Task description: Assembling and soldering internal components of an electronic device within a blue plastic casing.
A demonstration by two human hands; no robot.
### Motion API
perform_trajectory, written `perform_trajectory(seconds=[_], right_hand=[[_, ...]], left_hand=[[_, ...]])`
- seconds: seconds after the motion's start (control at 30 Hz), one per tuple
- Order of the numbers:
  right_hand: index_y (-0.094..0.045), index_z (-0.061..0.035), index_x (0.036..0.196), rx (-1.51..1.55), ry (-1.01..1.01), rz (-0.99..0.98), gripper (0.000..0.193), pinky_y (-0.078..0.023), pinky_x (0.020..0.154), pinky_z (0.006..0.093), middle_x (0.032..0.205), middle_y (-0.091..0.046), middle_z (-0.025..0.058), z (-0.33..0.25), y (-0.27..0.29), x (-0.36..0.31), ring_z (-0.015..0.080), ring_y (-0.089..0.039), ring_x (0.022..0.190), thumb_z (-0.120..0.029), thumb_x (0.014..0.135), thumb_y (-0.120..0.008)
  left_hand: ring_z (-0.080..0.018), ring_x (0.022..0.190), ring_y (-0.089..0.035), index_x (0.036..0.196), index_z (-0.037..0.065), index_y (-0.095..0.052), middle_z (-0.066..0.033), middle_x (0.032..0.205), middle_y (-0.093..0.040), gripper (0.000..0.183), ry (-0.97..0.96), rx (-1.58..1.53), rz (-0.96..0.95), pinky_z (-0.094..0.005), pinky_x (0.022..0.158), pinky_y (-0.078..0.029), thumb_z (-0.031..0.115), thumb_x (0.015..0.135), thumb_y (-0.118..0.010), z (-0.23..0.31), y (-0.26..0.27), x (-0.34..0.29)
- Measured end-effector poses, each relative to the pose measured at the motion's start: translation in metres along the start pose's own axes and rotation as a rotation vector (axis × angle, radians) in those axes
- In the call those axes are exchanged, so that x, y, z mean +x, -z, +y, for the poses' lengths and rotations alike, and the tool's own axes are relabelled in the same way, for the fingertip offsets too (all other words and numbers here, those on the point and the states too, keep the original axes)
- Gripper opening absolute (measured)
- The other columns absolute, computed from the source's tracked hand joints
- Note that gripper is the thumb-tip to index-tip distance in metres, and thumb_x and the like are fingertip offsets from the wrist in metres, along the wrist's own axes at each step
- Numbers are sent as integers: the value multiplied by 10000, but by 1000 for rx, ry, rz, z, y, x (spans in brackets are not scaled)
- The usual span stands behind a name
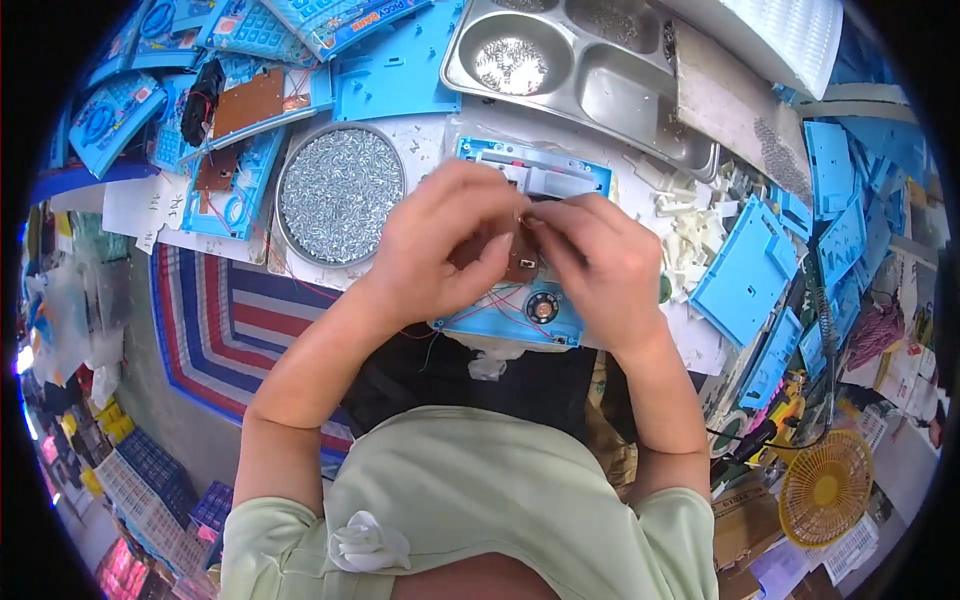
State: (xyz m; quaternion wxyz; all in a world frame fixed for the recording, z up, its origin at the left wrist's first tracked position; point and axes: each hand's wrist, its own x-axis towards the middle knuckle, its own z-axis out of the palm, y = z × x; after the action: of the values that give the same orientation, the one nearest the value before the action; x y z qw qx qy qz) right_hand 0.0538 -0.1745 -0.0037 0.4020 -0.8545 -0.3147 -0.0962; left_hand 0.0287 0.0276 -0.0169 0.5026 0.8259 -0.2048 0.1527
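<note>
In front of me lies a light-blue plastic housing panel (470, 322) with a small round speaker (543, 307), thin red wires and a brown circuit board (522, 262). A grey plastic part (560, 183) sits across its far end. My left hand (440, 235) is over the board with curled fingers, their tips meeting those of my right hand. With thumb and forefinger together, my right hand (605, 262) pinches at the board's far part. Whatever the fingertips hold is too small and covered to make out.
A round metal dish of small screws (340, 195) stands left of the panel. Beyond is a steel compartment tray (625, 90) with small metal parts. White plastic pieces (690, 225) and blue panels (745, 270) lie right; assembled blue units (115, 120) are piled far left.
</note>
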Motion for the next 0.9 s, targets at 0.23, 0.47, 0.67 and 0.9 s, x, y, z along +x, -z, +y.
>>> perform_trajectory(seconds=[0.23, 0.47, 0.67, 0.9], right_hand=[[-731, 29, 964, 414, -370, 175, 90, -540, 599, 249, 832, -693, 86, 2, 0, -13, 137, -697, 701, 45, 876, -745], [-725, 53, 1017, 791, -652, 266, 89, -566, 635, 236, 899, -715, 79, 3, 1, -18, 120, -696, 717, 15, 937, -721], [-720, 54, 1041, 844, -587, 273, 104, -573, 649, 238, 896, -716, 75, -1, 6, -17, 124, -699, 739, 12, 945, -714], [-721, 57, 1039, 798, -617, 244, 107, -582, 661, 249, 904, -717, 83, -1, 11, -14, 140, -704, 747, 3, 947, -716]], left_hand=[[-272, 809, -696, 1078, 93, -689, -93, 1068, -644, 294, 86, 171, -73, -373, 656, -571, 89, 798, -781, 1, -11, 6], [-272, 781, -689, 1009, 99, -703, -64, 999, -637, 224, 165, 117, 3, -375, 666, -568, 111, 803, -792, 1, -14, 4], [-261, 735, -659, 949, 91, -703, -50, 880, -607, 180, -55, 188, -10, -383, 614, -534, 107, 785, -777, 5, -23, 15], [-254, 768, -635, 913, 82, -700, -56, 881, -636, 204, -207, 292, -94, -390, 683, -484, 56, 733, -792, 0, -18, 17]])
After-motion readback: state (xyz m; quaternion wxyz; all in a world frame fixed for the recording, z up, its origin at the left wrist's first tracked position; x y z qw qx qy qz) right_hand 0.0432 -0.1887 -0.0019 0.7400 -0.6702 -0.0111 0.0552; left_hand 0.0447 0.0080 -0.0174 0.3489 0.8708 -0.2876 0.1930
